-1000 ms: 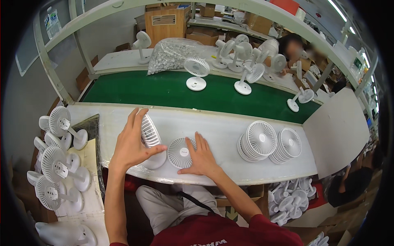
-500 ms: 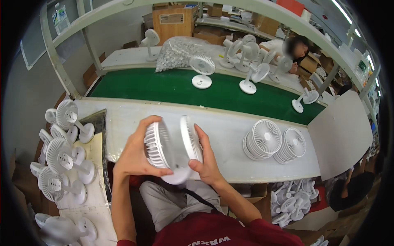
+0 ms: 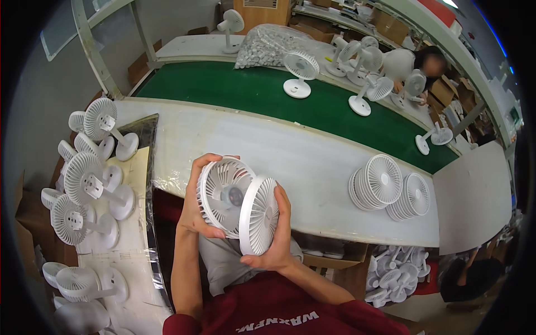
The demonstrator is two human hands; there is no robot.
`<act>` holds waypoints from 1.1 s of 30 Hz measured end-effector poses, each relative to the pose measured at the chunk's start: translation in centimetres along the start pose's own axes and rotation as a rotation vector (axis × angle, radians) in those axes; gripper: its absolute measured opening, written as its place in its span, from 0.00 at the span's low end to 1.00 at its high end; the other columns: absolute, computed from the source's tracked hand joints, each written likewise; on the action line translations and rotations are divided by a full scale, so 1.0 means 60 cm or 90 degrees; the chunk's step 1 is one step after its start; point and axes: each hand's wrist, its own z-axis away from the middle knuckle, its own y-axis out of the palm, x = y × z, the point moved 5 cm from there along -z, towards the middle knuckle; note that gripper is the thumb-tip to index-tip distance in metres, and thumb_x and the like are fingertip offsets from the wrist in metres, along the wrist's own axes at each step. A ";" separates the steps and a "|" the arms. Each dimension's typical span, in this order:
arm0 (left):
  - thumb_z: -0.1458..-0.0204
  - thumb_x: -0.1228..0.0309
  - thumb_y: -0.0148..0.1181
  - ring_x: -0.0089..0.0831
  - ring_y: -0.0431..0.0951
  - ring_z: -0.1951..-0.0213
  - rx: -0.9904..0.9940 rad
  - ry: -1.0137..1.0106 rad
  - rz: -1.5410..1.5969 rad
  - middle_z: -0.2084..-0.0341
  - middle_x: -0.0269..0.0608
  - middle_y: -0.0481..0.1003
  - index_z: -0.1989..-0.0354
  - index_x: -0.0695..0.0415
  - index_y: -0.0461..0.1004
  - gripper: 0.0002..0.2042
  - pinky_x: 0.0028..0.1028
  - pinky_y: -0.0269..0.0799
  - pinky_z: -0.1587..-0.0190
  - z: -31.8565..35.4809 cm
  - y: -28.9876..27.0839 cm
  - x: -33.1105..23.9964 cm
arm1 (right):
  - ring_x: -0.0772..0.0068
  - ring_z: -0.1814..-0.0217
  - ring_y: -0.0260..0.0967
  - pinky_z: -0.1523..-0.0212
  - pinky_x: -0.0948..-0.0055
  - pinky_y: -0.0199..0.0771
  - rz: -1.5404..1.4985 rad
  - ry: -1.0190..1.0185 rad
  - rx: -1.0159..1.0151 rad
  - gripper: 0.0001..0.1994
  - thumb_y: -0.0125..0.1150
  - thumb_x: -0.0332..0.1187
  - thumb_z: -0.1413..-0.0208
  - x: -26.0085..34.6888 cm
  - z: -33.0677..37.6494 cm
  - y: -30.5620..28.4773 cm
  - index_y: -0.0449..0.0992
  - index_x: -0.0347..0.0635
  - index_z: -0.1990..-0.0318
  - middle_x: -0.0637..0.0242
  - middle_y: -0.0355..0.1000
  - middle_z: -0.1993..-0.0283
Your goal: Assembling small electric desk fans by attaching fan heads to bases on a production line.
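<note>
Above my lap, my left hand (image 3: 196, 201) is closed around the rim of a white fan head (image 3: 219, 184), whose blades and hub show through its uncovered front. A round white slatted fan grille (image 3: 262, 218) is gripped in my right hand (image 3: 282, 231), fingers on its far edge and thumb low on its face. The grille stands tilted beside the fan head's right side, overlapping it in view; whether their rims touch I cannot tell. The fan's base is hidden.
Two stacks of grilles (image 3: 385, 181) stand on the white bench (image 3: 312, 184) at right. Assembled fans (image 3: 84, 178) crowd the left side table. Beyond the bench runs a green conveyor belt (image 3: 223, 84) carrying fans. A co-worker (image 3: 430, 64) sits across it; a bin of fans (image 3: 396, 276) lies lower right.
The fan head has turned so its open front faces up toward me. The grille has swung round, now showing its slatted face, and sits closer to the fan head. The view has shifted.
</note>
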 end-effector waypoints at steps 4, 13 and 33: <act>0.93 0.60 0.82 0.44 0.70 0.43 -0.014 -0.032 0.070 0.42 0.50 0.68 0.37 0.54 0.58 0.61 0.39 0.65 0.40 0.020 -0.003 0.014 | 0.36 0.26 0.43 0.30 0.43 0.49 0.002 0.028 0.060 0.64 0.78 0.58 0.68 0.020 -0.004 -0.009 0.46 0.36 0.27 0.40 0.42 0.27; 0.85 0.55 0.80 0.42 0.69 0.42 -0.037 -0.192 0.253 0.41 0.48 0.67 0.33 0.56 0.56 0.60 0.38 0.64 0.39 0.114 0.033 0.115 | 0.38 0.27 0.44 0.30 0.43 0.49 0.162 0.069 0.364 0.63 0.80 0.54 0.73 0.035 -0.026 -0.048 0.50 0.41 0.27 0.41 0.41 0.25; 0.70 0.52 0.77 0.46 0.62 0.36 -0.084 -0.376 0.367 0.37 0.50 0.62 0.30 0.55 0.52 0.56 0.41 0.55 0.35 0.198 0.089 0.161 | 0.40 0.22 0.38 0.29 0.45 0.45 0.138 0.204 0.498 0.61 0.79 0.45 0.76 0.013 0.038 -0.071 0.52 0.45 0.27 0.45 0.39 0.24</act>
